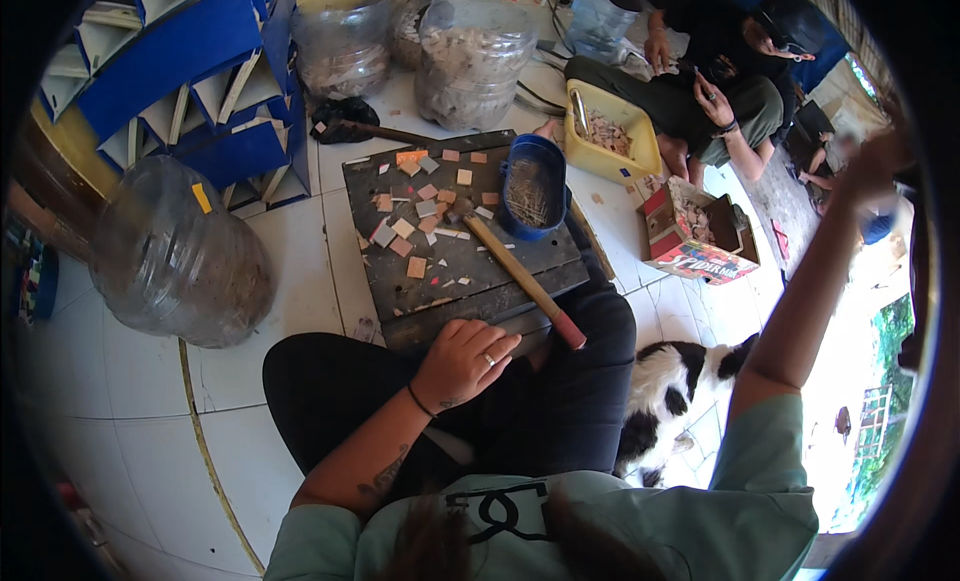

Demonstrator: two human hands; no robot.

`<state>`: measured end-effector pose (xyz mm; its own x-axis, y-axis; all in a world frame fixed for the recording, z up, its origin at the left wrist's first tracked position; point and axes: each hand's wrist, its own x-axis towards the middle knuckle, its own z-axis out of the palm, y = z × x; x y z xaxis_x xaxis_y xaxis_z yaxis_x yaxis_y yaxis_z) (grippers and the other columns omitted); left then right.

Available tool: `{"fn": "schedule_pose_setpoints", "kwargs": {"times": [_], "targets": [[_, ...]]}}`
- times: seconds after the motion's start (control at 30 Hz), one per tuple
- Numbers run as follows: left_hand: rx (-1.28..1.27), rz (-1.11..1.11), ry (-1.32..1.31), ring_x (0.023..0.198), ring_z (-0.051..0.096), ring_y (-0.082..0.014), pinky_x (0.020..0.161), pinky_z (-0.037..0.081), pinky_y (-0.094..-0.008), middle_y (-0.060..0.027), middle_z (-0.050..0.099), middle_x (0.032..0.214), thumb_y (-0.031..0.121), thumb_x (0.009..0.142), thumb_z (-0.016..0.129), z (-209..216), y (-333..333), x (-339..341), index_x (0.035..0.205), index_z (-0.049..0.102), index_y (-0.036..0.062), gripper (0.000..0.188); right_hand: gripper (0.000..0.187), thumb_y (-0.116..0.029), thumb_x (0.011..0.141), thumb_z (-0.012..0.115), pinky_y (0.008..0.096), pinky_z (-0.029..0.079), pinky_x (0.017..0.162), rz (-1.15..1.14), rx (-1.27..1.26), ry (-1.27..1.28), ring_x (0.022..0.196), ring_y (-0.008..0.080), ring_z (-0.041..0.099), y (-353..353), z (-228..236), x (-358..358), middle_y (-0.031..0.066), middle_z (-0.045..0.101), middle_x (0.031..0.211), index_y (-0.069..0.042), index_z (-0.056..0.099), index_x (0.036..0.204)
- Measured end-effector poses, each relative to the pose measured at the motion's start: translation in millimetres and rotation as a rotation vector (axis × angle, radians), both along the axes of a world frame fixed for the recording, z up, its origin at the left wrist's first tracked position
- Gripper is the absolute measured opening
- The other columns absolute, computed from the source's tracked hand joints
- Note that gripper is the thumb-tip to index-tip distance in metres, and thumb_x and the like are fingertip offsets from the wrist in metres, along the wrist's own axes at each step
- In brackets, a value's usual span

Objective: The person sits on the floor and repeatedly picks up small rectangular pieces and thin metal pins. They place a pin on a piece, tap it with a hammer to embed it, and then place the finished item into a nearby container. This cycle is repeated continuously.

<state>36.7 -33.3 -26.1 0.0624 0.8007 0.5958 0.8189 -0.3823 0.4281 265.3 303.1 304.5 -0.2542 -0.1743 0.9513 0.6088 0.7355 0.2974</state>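
Observation:
My left hand lies at the near edge of a dark wooden board, above my crossed legs, its fingers loosely stretched with nothing in them. Raised far to the right is my right hand; it is blurred and dark at the rim, so its fingers cannot be made out. On the board a hammer lies slantwise, its reddish handle end toward me. Small square tiles in orange, pink, white and grey are scattered around its head, with chips among them. A blue oval tub of nails stands at the board's right.
Clear plastic containers stand left and behind, near blue shelving. Beyond the board sit a yellow basin and a printed cardboard box, both holding tile pieces. A black-and-white cat is at my right. Another person sits behind the basin.

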Motion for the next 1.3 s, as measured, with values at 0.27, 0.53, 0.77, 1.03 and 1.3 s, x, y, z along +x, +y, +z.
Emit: {"fn": "schedule_pose_setpoints", "kwargs": {"times": [0.27, 0.53, 0.77, 1.03, 1.3], "targets": [[0.013, -0.028, 0.018, 0.097, 0.061, -0.0208, 0.088, 0.044, -0.0361, -0.0010, 0.063, 0.103, 0.015, 0.082, 0.072, 0, -6, -8, 0.113, 0.066, 0.0123, 0.032, 0.049, -0.027, 0.081, 0.072, 0.0409, 0.049, 0.091, -0.418, -1.468, -1.010, 0.105, 0.0322, 0.065, 79, -312, 3, 0.0199, 0.069, 0.106, -0.005, 0.061, 0.123], [0.043, -0.032, -0.244, 0.095, 0.062, -0.0242, 0.084, 0.047, -0.0389, -0.0035, 0.065, 0.101, 0.012, 0.081, 0.072, 23, -2, -5, 0.111, 0.067, 0.0124, 0.030, 0.025, -0.016, 0.084, 0.069, 0.0389, 0.053, 0.077, 0.079, -1.263, -0.551, 0.084, 0.0306, 0.069, 6, -196, -96, 0.0137, 0.071, 0.091, -0.004, 0.068, 0.106], [0.101, 0.355, -0.209, 0.093, 0.060, -0.0296, 0.083, 0.048, -0.0406, -0.0110, 0.064, 0.101, 0.013, 0.081, 0.071, 66, 23, -112, 0.119, 0.061, 0.0065, 0.040, 0.024, -0.005, 0.075, 0.071, 0.0388, 0.053, 0.081, 0.405, -0.992, -0.997, 0.089, 0.0293, 0.066, -21, -197, -163, 0.0123, 0.067, 0.093, -0.005, 0.068, 0.098], [-0.297, 0.634, 0.070, 0.106, 0.055, -0.0305, 0.091, 0.045, -0.0418, -0.0130, 0.060, 0.108, 0.033, 0.086, 0.066, 57, 101, -203, 0.126, 0.061, 0.0065, 0.048, 0.021, -0.026, 0.072, 0.075, 0.0412, 0.050, 0.085, -0.162, -1.156, -1.337, 0.087, 0.0310, 0.068, -46, -216, -188, 0.0121, 0.070, 0.082, -0.009, 0.072, 0.083], [-0.370, 0.679, 0.155, 0.103, 0.054, -0.0271, 0.084, 0.044, -0.0421, -0.0074, 0.061, 0.101, 0.026, 0.075, 0.077, 46, 124, -183, 0.099, 0.074, 0.0109, 0.028, 0.017, -0.024, 0.072, 0.074, 0.0402, 0.052, 0.070, -0.242, -1.017, -1.306, 0.079, 0.0274, 0.068, -49, -238, -188, 0.0116, 0.070, 0.079, -0.009, 0.072, 0.081]]}}
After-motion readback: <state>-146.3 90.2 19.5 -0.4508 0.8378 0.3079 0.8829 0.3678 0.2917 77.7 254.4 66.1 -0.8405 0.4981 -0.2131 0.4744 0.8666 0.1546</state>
